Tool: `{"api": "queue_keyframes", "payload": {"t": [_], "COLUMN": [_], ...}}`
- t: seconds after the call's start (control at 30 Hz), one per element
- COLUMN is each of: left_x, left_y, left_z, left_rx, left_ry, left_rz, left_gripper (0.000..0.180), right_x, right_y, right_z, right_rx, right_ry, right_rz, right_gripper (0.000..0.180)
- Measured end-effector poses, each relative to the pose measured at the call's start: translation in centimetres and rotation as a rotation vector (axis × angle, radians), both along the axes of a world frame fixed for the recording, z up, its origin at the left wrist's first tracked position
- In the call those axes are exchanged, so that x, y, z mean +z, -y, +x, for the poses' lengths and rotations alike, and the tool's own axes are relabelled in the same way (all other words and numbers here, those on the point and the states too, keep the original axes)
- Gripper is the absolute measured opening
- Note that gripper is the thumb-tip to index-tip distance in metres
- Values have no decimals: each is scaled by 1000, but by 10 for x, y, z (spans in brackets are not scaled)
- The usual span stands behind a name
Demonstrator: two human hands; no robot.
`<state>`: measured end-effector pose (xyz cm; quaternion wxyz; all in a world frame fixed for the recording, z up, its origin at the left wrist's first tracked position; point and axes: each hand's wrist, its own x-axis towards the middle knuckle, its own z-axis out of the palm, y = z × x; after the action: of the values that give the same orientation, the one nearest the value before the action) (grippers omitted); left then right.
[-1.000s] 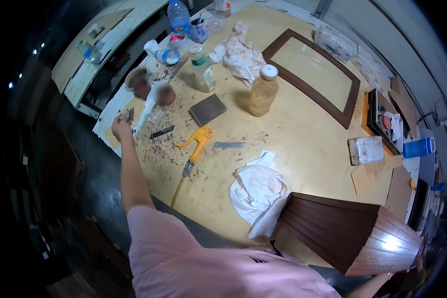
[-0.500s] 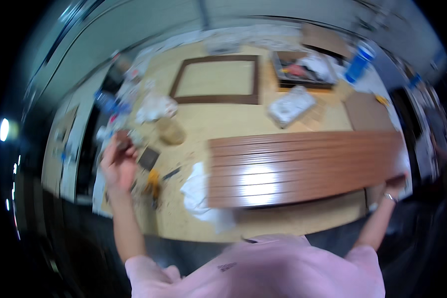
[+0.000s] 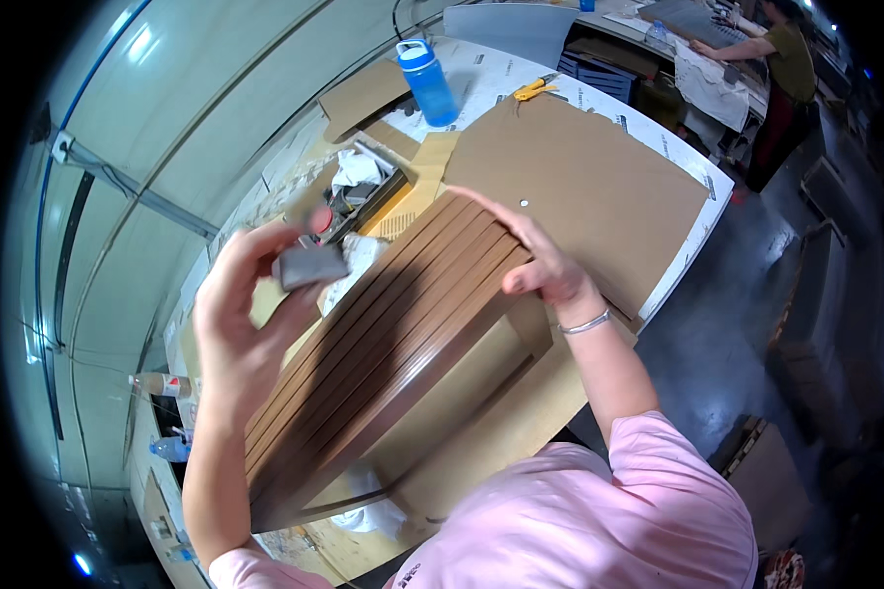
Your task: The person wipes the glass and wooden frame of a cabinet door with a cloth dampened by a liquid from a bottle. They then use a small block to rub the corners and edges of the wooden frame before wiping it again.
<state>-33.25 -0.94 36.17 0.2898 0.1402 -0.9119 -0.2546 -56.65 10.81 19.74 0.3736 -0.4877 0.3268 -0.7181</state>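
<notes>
My left hand (image 3: 241, 314) is raised above the table, its fingers pinching a small grey block (image 3: 309, 265). Below it lies a long brown wooden panel with raised grooves (image 3: 393, 344), slanting across the workbench (image 3: 570, 177). My right hand (image 3: 535, 260) grips the far end of that panel, thumb under its edge and fingers flat on top. A bracelet shows on the right wrist.
A blue water bottle (image 3: 428, 81) stands at the back on brown cardboard. A dark tray with white rags (image 3: 359, 187) sits behind the panel. A white rag (image 3: 368, 510) lies under its near end. Bottles (image 3: 162, 385) stand at left. Another person (image 3: 771, 59) works at a far bench.
The view has swung to the right end of the bench. My left hand left the table's left side and now holds the grey block up. My right hand keeps its hold on the panel's end.
</notes>
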Motion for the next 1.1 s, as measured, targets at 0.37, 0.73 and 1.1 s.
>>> {"api": "queue_keyframes", "payload": {"t": [0.37, 0.73, 1.1], "left_x": [-19, -15, -19], "left_y": [1, 5, 13], "left_z": [-115, -137, -147], "left_rx": [-137, -206, -283], "left_ry": [161, 238, 277], "left_rz": [-340, -497, -678], "left_gripper": [40, 38, 43], "right_x": [-12, -19, -11], "right_y": [8, 27, 32], "right_z": [-7, -9, -11], "right_rx": [174, 193, 248], "right_ry": [172, 169, 187], "right_rz": [-43, -55, -37], "right_gripper": [109, 109, 101]}}
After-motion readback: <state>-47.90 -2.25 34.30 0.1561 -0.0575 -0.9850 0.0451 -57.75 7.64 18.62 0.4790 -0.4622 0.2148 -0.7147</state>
